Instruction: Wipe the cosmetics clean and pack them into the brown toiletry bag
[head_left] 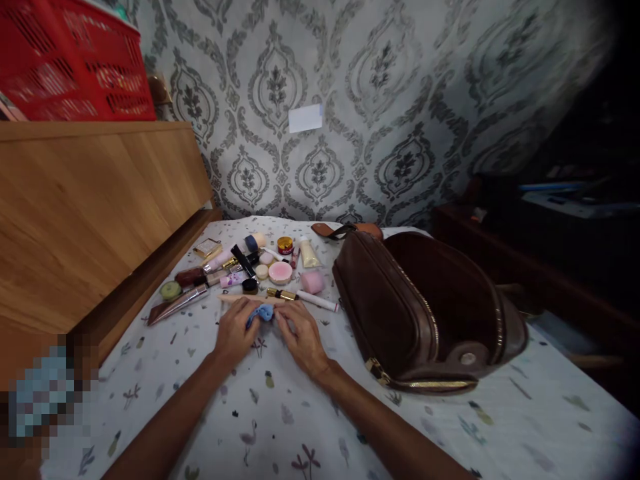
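Your left hand (234,333) and right hand (303,337) both have fingers closed on the blue cloth (260,313), one at each end. It's small, light blue and crumpled. It sits low on the printed sheet (280,413), just before the makeup pile (250,267), left of the open brown bag (425,307).
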Demonstrator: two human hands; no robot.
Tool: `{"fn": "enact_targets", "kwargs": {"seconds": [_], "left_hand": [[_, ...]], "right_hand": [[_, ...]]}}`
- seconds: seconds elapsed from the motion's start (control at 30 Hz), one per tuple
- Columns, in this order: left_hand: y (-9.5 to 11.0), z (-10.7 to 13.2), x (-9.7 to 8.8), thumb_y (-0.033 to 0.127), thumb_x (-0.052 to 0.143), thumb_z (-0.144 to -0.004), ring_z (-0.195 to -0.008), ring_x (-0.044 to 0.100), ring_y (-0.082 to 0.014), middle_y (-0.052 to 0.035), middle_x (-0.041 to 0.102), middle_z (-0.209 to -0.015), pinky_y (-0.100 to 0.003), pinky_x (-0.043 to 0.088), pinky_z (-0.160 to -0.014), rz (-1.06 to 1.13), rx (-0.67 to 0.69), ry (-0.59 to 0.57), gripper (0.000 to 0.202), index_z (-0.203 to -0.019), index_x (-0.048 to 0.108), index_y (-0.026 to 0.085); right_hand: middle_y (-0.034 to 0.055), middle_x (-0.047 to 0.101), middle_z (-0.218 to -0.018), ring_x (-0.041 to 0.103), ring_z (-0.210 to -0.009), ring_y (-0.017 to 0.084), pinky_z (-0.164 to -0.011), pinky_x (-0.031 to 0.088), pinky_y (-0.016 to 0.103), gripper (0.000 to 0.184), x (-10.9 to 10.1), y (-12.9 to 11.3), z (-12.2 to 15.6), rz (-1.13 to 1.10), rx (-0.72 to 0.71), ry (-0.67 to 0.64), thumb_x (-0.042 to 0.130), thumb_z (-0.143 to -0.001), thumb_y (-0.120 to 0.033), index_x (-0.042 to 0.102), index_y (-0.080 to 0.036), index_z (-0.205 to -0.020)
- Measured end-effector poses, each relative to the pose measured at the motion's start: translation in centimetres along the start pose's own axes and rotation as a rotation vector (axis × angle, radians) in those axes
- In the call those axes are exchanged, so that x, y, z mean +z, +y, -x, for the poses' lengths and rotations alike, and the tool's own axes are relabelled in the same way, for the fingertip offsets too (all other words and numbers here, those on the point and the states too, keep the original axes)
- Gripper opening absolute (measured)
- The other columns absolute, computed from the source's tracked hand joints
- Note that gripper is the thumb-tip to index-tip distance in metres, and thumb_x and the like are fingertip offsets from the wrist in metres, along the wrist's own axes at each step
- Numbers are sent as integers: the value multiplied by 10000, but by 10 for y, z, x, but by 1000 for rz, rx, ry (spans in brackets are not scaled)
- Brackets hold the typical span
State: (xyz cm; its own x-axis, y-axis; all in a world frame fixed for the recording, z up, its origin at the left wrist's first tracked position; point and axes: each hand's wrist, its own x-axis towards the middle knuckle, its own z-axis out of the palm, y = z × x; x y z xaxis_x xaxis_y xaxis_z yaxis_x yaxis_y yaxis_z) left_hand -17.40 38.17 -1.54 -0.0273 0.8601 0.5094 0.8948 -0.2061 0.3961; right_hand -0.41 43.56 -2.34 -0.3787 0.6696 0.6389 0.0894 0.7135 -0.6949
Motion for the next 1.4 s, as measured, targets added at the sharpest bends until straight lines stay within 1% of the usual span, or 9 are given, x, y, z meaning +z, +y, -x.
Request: {"fn": "enact_targets", "kwargs": {"seconds": [0.1,0.2,0.47,0.57,0.67,0.87,1.2,1.3,1.4], "left_hand": [[-4,-4,-7,178,461,-883,-937,627,-210,-47,675,-966,-334,499,-859,39,-27,30,249,-1023,663,216],[-22,-17,-20,196,468,-862,-917,628,-208,-34,678,-951,-321,498,-848,1,-100,105,249,-1010,667,220],[-112,-70,-73,276,423,-856,-873,598,-220,-49,657,-915,-327,480,-819,-187,-332,308,311,-1053,627,147],[-131,-82,-82,270,426,-848,-843,599,-218,-48,663,-894,-318,483,-790,-237,-373,284,326,-1060,634,137],[-133,-86,-79,243,472,-815,-885,622,-235,-59,695,-948,-331,485,-825,-256,-330,169,301,-1026,670,163],[-98,-84,-55,217,462,-822,-1049,608,-284,-94,693,-1087,-409,462,-951,-215,-181,40,341,-1093,666,180],[17,-96,11,216,424,-945,-1105,578,-227,-81,628,-1140,-347,460,-972,-89,121,-178,338,-1232,599,193],[43,-107,35,307,467,-966,-1200,524,-257,-112,586,-1239,-383,435,-1020,-139,131,-238,375,-1313,540,186],[55,-120,55,434,601,-900,-1232,505,-312,-147,572,-1285,-421,465,-974,-201,121,-356,485,-1302,541,170]], "right_hand": [[77,723,-925,629,-916,231,-845,500,370,216,-2,-4,3,-29,12,-89,485,-974,-247,682,-216,-890],[68,699,-831,626,-822,215,-760,497,332,231,-6,-5,6,-39,56,-106,484,-974,-267,671,-216,-848],[18,673,-683,595,-595,153,-557,435,245,257,-8,-2,7,-132,186,-153,475,-976,-295,644,-209,-803],[3,649,-620,549,-525,138,-505,408,232,272,-8,-2,7,-159,220,-153,479,-973,-313,639,-207,-780],[3,647,-597,533,-505,133,-482,394,224,267,-9,-2,7,-168,231,-144,494,-960,-314,651,-201,-776],[-4,647,-582,549,-503,129,-488,402,210,274,-7,-2,6,-200,268,-128,483,-944,-312,664,-201,-772],[-11,627,-579,548,-516,134,-528,390,225,269,-6,-2,4,-220,294,-122,479,-910,-277,617,-206,-690],[-7,625,-568,547,-513,140,-527,390,234,263,-6,0,3,-227,308,-109,496,-892,-284,642,-202,-689],[-6,619,-538,520,-469,137,-498,384,237,261,-6,7,3,-233,360,-60,495,-878,-300,671,-190,-720]]}}
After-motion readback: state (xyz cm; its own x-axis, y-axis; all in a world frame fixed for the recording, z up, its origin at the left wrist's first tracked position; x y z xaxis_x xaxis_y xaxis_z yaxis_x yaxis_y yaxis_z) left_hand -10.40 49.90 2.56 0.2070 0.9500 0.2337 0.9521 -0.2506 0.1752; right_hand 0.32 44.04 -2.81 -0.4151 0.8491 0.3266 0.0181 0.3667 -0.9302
